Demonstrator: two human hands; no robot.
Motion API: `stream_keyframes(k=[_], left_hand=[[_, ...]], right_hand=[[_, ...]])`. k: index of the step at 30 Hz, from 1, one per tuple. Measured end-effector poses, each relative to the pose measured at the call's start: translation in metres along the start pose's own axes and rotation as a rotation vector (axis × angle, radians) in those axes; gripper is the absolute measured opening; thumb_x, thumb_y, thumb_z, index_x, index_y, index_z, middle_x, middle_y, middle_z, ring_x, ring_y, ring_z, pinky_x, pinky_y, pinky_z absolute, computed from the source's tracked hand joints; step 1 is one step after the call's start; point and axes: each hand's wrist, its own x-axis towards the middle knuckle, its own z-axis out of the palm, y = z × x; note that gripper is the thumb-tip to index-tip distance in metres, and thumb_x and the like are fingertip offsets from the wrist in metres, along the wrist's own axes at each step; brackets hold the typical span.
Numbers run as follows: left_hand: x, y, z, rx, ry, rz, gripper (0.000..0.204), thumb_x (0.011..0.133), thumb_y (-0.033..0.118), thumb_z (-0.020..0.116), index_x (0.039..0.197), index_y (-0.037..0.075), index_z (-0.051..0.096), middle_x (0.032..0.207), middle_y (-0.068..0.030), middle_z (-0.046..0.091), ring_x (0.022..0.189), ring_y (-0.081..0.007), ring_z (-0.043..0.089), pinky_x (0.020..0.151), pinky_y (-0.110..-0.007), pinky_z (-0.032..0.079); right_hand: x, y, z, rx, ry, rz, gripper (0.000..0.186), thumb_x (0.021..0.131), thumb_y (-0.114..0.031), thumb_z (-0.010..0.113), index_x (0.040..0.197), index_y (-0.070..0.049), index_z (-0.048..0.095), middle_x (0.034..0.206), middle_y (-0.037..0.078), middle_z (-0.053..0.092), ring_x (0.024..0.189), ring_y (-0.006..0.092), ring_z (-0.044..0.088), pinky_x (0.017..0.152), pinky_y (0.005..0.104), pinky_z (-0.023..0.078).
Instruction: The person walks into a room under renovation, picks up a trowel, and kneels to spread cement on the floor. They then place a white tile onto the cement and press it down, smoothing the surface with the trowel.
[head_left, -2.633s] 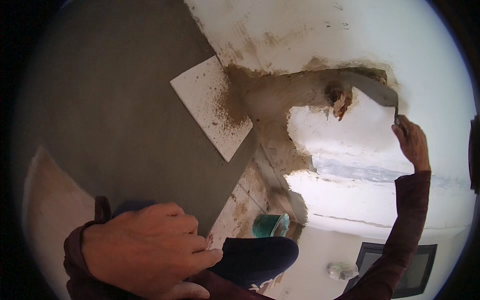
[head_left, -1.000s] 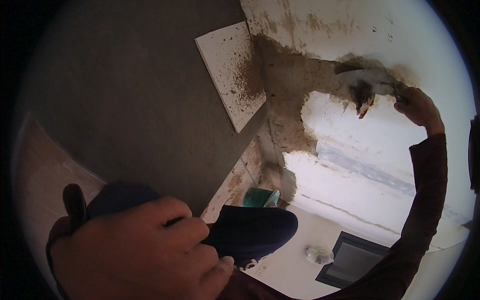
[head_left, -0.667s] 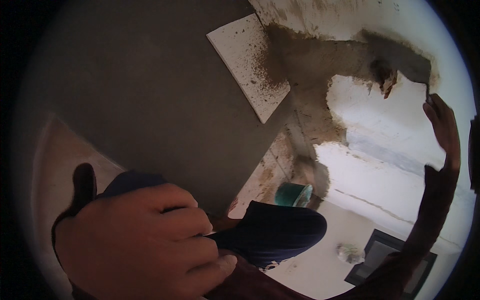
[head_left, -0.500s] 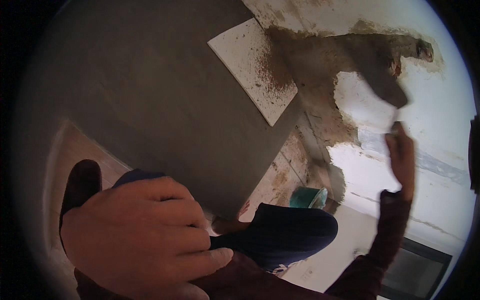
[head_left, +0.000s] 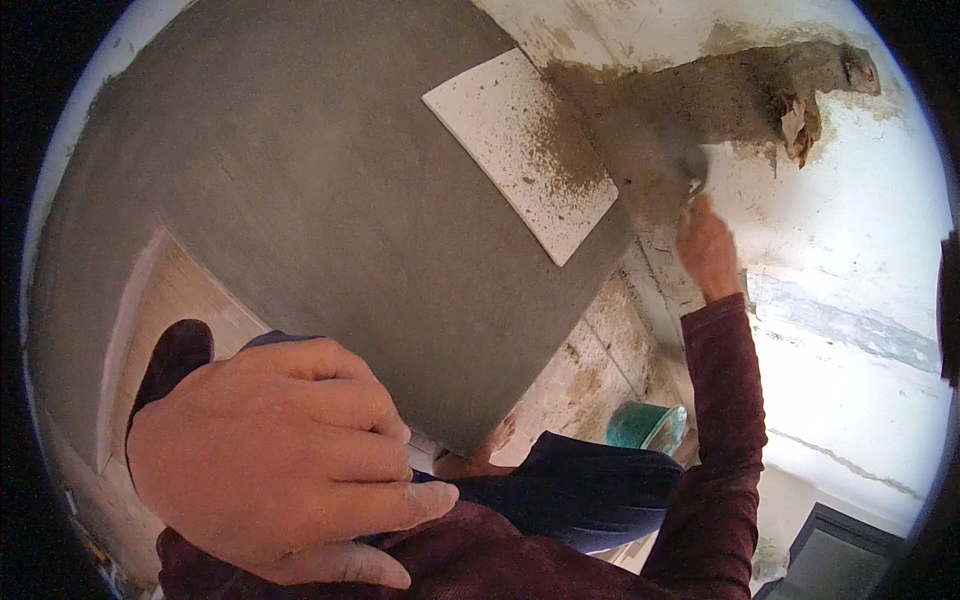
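My right hand [head_left: 710, 245] is closed around the handle of a trowel [head_left: 692, 172]. The trowel's blade is smeared by motion against the brown-grey mortar patch [head_left: 735, 95] low on the white wall. My left hand [head_left: 275, 455] is close to the camera at lower left, back upward, over my dark-trousered leg. Its fingers bend loosely downward, the thumb stands apart, and no object shows in it; the palm is hidden. Left of the trowel, a white board [head_left: 490, 125] spattered with mortar lies against the foot of the wall.
Smooth grey mortar [head_left: 300, 230] covers the surface before me. A green bucket [head_left: 640, 428] stands beyond my knee, below my right forearm. Torn brown material [head_left: 800, 130] sticks out of the wall patch. A dark-framed panel [head_left: 840, 550] is at lower right.
My right hand has swung left and down along the wall with the trowel, baring the torn material in the patch. My left hand has stayed nearly in place. The view has brightened.
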Motion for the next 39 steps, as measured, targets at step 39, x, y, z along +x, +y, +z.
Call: stream_keyframes(k=[39], left_hand=[[-0.002, -0.016, -0.006, -0.065, -0.038, 0.05, 0.043, 0.075, 0.048, 0.07, 0.101, 0.014, 0.067, 0.083, 0.003, 0.062, 0.08, -0.0173, 0.06, 0.07, -0.033, 0.045]], right_hand=[[0.03, -0.037, 0.025, 0.054, 0.206, -0.11, 0.029, 0.091, -0.02, 0.053, 0.112, -0.002, 0.044, 0.081, 0.027, 0.062, 0.075, 0.0442, 0.062, 0.062, 0.0509, 0.049]])
